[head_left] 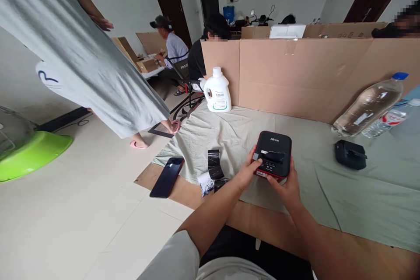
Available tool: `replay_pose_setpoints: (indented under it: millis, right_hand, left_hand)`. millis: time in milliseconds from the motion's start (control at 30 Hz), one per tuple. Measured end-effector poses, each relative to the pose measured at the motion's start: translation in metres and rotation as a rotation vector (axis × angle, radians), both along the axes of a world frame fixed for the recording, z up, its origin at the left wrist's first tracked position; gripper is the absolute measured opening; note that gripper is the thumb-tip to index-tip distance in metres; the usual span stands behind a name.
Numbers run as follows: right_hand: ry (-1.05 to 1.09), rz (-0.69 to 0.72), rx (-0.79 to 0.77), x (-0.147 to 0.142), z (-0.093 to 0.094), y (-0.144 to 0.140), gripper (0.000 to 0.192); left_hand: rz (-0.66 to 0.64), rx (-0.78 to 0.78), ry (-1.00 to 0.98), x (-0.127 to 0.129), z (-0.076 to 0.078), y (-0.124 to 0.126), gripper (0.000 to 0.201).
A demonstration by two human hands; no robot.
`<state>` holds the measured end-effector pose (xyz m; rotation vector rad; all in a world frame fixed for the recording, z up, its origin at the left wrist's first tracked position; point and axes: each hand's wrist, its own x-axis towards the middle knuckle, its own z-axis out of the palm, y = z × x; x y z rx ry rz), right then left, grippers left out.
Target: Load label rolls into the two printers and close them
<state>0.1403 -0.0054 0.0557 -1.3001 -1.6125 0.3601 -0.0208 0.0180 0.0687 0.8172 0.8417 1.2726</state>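
Here, at the near side, a brown board shows its bare front edge below the forearms, and a pale cloth covers the surface beyond it. Over the cloth, between both hands, is the black box with red edging. The left hand grips its left side, thumb on the near left corner of the top; the right hand has its fingers closed along the right side and its thumb at the near edge. Left of the hands, black and white pieces lie in a bent row, close to the left forearm. The phone lies farther left, reaching the board's left edge, where the floor begins.

To the right, a broad stretch of cloth separates the box from a black case. Just behind the case are a large bottle and a smaller bottle. A white jug stands at the far left, beside a cardboard wall that bounds the far side. Off the left edge, a person in grey stands on the floor; seated people are farther back.
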Motion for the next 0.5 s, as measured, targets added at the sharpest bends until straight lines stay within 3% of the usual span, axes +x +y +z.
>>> replay_pose_setpoints:
  millis: [100, 167, 233, 400, 500]
  right_hand:
    - [-0.051, 0.126, -0.031, -0.017, 0.008, 0.019, 0.098]
    - [-0.078, 0.196, -0.045, -0.025, 0.003, 0.031, 0.094]
    - [-0.07, 0.196, -0.051, -0.03, -0.012, 0.037, 0.084]
    - [0.006, 0.099, 0.001, -0.031, -0.069, 0.035, 0.051]
    - [-0.017, 0.086, 0.03, -0.033, -0.086, 0.032, 0.041]
  left_hand:
    - [0.126, -0.036, -0.108, -0.023, 0.013, 0.025, 0.056]
    - [0.201, -0.095, -0.148, -0.038, 0.019, 0.052, 0.051]
    - [0.257, -0.123, -0.156, -0.051, 0.022, 0.085, 0.05]
    - [0.393, -0.094, -0.128, -0.085, 0.024, 0.163, 0.047]
    - [0.442, -0.129, -0.11, -0.104, 0.023, 0.193, 0.039]
